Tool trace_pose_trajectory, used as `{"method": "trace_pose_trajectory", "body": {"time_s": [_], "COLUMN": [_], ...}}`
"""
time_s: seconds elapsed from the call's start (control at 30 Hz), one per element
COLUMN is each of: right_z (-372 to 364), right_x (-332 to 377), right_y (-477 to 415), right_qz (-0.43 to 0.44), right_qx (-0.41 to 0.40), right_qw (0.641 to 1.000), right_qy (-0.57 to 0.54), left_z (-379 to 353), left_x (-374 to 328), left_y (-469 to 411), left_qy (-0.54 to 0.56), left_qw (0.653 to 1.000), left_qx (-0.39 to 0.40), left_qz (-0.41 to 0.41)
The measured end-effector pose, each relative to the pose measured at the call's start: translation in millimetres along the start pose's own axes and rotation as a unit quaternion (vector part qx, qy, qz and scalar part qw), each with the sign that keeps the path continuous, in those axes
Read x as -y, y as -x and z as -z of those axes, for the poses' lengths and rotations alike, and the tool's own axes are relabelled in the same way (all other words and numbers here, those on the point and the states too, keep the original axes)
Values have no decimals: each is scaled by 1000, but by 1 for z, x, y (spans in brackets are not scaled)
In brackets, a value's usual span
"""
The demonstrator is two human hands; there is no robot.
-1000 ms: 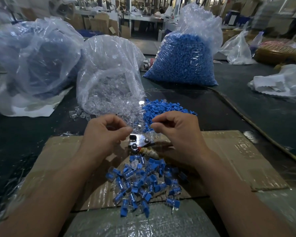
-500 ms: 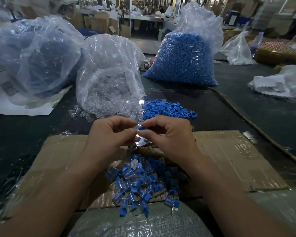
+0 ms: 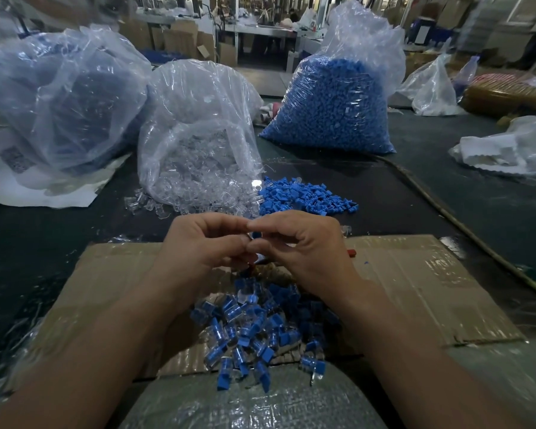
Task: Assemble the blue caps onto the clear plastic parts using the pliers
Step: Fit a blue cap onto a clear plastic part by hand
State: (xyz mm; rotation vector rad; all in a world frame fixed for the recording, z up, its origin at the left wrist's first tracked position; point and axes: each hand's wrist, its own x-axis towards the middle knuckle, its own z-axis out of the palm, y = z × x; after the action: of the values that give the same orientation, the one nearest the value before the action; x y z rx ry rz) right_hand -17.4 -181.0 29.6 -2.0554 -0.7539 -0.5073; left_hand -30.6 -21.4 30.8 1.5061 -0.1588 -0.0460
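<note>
Both hands touched tip to tip in the middle, the left hand (image 3: 205,246) and the right hand (image 3: 304,246) pinching one small blue cap (image 3: 256,235) between them, equally close to each, with the mostly hidden pliers (image 3: 271,270) lying just under them on the near cardboard (image 3: 415,274).

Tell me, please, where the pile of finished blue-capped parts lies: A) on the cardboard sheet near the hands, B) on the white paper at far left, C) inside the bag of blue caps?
A: the capped parts lie heaped on the cardboard sheet, just below the left hand and right hand.
</note>
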Motion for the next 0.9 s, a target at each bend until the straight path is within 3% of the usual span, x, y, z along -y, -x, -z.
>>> {"method": "trace_pose_trajectory", "body": {"time_s": [0.23, 0.5, 0.9], "right_z": [-1, 1, 3], "right_x": [0, 0, -4], "right_y": [1, 1, 0], "right_qz": [-57, -27, 19], "right_qx": [9, 43, 1], "right_qw": [994, 995, 999], "right_qy": [-94, -84, -39], "left_z": [1, 0, 1], "left_x": [1, 0, 1], "left_y": [0, -1, 0], "left_qy": [39, 35, 75], "left_qw": [999, 999, 997], "left_qx": [7, -7, 20], "left_qz": [11, 13, 17]}}
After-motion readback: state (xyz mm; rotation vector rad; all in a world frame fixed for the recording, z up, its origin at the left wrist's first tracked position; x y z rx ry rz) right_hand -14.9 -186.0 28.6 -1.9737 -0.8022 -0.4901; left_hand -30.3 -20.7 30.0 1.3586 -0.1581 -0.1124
